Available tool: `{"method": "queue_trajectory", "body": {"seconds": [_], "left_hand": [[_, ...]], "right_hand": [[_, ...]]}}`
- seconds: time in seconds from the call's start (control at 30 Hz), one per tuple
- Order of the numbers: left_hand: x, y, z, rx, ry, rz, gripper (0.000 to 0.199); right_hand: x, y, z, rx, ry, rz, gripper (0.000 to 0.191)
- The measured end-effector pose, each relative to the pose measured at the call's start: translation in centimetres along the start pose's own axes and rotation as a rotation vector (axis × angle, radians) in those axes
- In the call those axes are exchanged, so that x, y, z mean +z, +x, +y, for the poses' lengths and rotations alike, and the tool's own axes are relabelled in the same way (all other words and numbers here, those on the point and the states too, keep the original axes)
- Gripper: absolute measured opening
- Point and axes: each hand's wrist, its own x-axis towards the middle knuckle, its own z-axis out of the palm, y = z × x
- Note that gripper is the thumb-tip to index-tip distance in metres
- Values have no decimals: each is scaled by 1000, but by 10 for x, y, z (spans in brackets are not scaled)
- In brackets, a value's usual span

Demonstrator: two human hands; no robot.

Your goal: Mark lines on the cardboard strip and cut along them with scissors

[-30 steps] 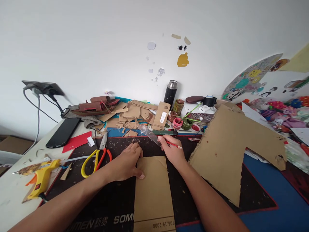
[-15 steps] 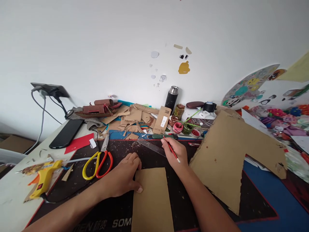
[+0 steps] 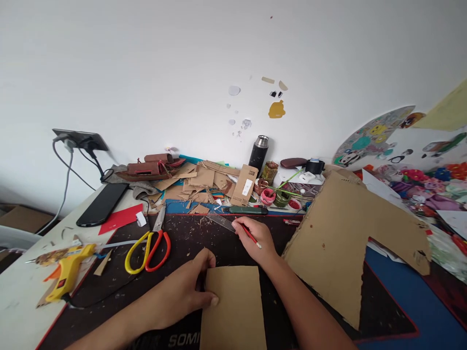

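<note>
My left hand (image 3: 195, 287) grips the left edge of a rectangular cardboard piece (image 3: 235, 304), thumb on top and fingers around the edge. The piece's near end runs out of view. My right hand (image 3: 255, 240) is closed around a red pencil (image 3: 250, 234), its eraser end toward me. Under the right fingertips lies the end of a clear ruler (image 3: 222, 222) on the dark mat (image 3: 182, 245); whether the fingers grip it I cannot tell. Behind the ruler is a green utility knife (image 3: 246, 210). Scissors (image 3: 148, 251) with yellow and red handles lie left of my left hand.
A yellow glue gun (image 3: 69, 272) and a black phone (image 3: 102, 204) lie at the left. A large cut cardboard sheet (image 3: 332, 243) covers the right. Along the wall are cardboard scraps (image 3: 202, 176), paint jars (image 3: 268, 196), a black flask (image 3: 258, 154) and a model boat (image 3: 148, 170).
My right hand has moved left with the pencil, onto the ruler's end. The cardboard in my left hand has shifted slightly toward me. The view has tilted up a little.
</note>
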Motion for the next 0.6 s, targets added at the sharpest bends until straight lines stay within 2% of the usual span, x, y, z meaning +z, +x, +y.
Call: {"method": "queue_trajectory", "body": {"seconds": [0.1, 0.13, 0.2, 0.27, 0.37, 0.43, 0.53, 0.6], "left_hand": [[4, -2, -9, 29, -385, -92, 47], [2, -4, -12, 35, -451, -80, 51], [-9, -9, -15, 52, -506, 20, 54], [-29, -14, -14, 57, -581, 218, 55], [-66, -19, -5, 23, -764, 604, 63], [-90, -18, 2, 52, -831, 795, 65], [-118, -16, 9, 142, -843, 959, 57], [-132, -15, 9, 173, -806, 1033, 48]], "right_hand": [[1, 0, 2, -45, -28, -34, 25], [1, 0, 3, -57, -35, -36, 24], [2, 0, 5, -85, -49, -29, 22], [4, -1, 7, -114, -75, -30, 23], [10, -1, 10, -132, -144, -42, 23], [15, -2, 10, -144, -196, -38, 24], [22, -3, 5, -176, -300, -71, 26], [24, -1, -2, -195, -391, -141, 26]]}}
